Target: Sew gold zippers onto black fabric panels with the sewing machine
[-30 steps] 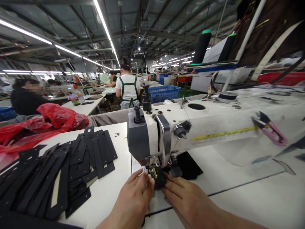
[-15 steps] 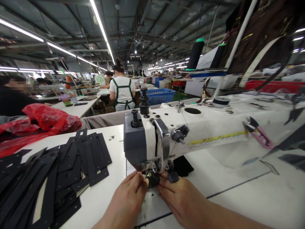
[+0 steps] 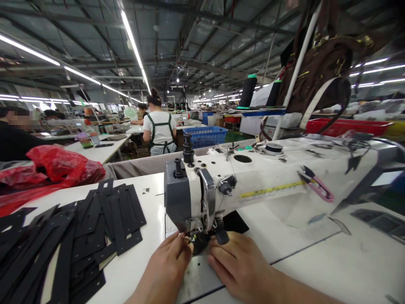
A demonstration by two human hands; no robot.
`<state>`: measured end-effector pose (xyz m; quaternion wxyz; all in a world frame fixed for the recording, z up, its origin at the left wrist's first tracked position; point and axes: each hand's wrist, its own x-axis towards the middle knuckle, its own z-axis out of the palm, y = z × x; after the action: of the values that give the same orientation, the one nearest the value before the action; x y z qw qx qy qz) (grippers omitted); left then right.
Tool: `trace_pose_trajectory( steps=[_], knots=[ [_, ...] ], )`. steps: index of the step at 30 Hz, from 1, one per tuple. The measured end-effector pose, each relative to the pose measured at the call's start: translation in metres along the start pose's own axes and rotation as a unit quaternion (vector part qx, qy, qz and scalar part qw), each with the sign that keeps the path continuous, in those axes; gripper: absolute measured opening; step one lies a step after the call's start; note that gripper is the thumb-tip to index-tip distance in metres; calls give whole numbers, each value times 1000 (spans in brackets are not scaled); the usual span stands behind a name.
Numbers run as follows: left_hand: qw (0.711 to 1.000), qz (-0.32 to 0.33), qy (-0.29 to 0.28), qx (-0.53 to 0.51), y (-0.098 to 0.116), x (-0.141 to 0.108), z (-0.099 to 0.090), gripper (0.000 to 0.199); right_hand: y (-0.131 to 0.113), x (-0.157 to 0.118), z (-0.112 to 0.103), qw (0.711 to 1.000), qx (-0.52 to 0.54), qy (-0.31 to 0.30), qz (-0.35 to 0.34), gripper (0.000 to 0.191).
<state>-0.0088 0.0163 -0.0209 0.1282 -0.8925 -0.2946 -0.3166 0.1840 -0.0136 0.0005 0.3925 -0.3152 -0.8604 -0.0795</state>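
Observation:
A white and grey sewing machine (image 3: 268, 181) stands across the table, its needle area low in the middle of the view. A small black piece of material (image 3: 200, 245) with a shiny gold-coloured spot lies under the presser foot. My left hand (image 3: 171, 261) pinches that piece at its left edge, thumb and forefinger together. On the other side my right hand (image 3: 242, 261), its fingers bent and closed, grips the right edge; its fingertips are partly hidden by a dark knob. Behind the needle a flat black patch (image 3: 236, 221) rests on the table.
Many black strips (image 3: 91, 228) are heaped at left, beside a red plastic bag (image 3: 63, 164). Pink thread snips (image 3: 318, 185) sit against the machine arm. Thread cones (image 3: 247, 90) stand behind it. A blue crate (image 3: 205, 137) and a person in a green apron (image 3: 159, 128) are farther back.
The view has swung slightly right and up, so the machine appears further left and lower. Both hands stay at the black piece; the right hand's fingers look more curled.

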Motion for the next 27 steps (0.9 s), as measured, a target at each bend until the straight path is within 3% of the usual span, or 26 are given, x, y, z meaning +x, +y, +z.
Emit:
trace_pose_trajectory(
  steps=[3, 7, 27],
  knots=[
    [1000, 5, 7, 3, 2, 0, -4, 21, 0, 0, 5, 998, -59, 29, -10, 21],
    [1000, 0, -13, 1, 1, -1, -7, 24, 4, 2, 16, 999, -10, -37, 19, 28],
    [999, -12, -38, -1, 2, 3, -9, 14, 12, -2, 25, 991, 8, -123, 51, 21]
  ],
)
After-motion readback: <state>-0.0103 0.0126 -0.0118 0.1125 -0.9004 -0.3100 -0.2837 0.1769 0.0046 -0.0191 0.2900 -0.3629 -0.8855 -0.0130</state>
